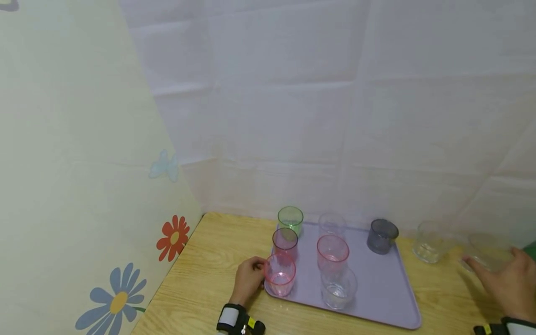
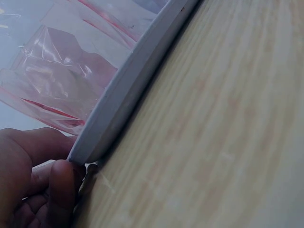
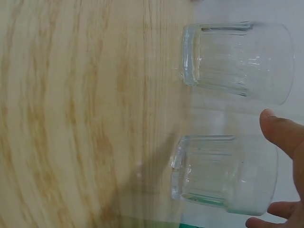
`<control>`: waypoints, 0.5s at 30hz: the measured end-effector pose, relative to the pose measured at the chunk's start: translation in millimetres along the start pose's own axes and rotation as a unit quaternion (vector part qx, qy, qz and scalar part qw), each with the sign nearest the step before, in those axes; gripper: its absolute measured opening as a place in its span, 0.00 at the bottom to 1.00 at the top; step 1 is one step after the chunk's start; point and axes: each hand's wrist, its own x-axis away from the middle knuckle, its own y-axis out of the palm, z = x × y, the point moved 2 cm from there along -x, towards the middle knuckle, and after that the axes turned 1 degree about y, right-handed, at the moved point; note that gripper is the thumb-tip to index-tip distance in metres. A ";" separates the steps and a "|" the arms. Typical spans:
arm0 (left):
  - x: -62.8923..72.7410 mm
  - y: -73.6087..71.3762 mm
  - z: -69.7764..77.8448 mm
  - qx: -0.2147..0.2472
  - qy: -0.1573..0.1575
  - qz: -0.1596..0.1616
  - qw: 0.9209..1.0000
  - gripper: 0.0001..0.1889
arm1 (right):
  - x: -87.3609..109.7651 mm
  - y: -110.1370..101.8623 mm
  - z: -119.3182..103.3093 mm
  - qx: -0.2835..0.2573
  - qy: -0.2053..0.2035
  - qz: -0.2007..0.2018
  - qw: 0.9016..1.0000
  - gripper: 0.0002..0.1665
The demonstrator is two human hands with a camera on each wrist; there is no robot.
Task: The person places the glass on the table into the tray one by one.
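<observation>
My left hand (image 1: 248,278) pinches the front left corner of the lilac tray (image 1: 383,298), beside a pink glass (image 1: 280,278). In the left wrist view, fingertips lie right at the tray's edge (image 2: 111,102). At the far right, my right hand (image 1: 508,279) spreads round a clear glass (image 3: 223,175), its thumb (image 3: 280,130) and fingers on opposite sides near the rim. In the right wrist view a gap shows between thumb and glass. A second clear glass (image 3: 237,59) stands beside it on the wooden table.
On the tray stand a purple glass (image 1: 285,244), a second pink glass (image 1: 332,251), clear glasses (image 1: 338,288) and a dark grey glass (image 1: 382,236). A green glass (image 1: 290,221) is at the back left corner. Walls (image 1: 272,116) border the table (image 1: 201,260).
</observation>
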 end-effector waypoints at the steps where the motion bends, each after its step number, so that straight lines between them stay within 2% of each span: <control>1: 0.0 0.2 -0.5 0.000 0.000 0.000 1.000 0.07 | -0.7 0.4 0.7 -0.001 0.006 -0.005 1.000 0.68; 9: 1.6 0.6 0.4 0.001 0.006 -0.002 1.000 0.07 | -7.2 4.6 6.8 -0.004 0.038 -0.026 0.999 0.67; 12: 1.6 1.2 0.2 0.002 0.005 -0.002 1.000 0.06 | -8.3 7.5 8.9 -0.018 0.046 -0.026 0.998 0.66; 15: 1.7 1.8 0.8 0.000 0.005 -0.002 1.000 0.06 | -8.4 11.4 8.3 -0.023 0.048 -0.005 0.999 0.63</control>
